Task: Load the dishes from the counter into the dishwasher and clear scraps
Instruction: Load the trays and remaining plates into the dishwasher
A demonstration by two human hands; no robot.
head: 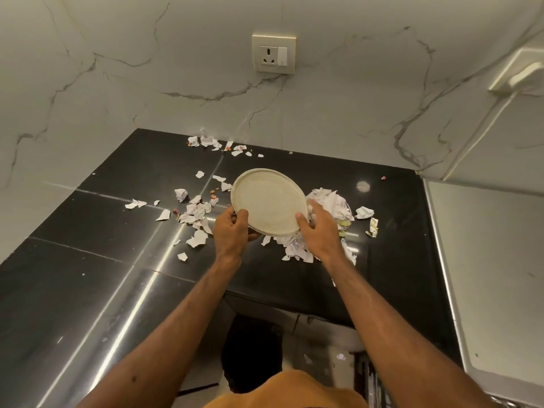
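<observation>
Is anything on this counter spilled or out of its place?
Yes. Torn paper scraps lie scattered over the black counter, with a heap right of the plate and more along the wall. The left hand and right hand hold the plate tilted.

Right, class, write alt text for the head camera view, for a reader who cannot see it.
Two hands hold a round cream plate tilted over a black counter, the left hand gripping its left rim and the right hand its right rim. Torn paper scraps litter the counter; a marble wall with a socket stands behind.
</observation>
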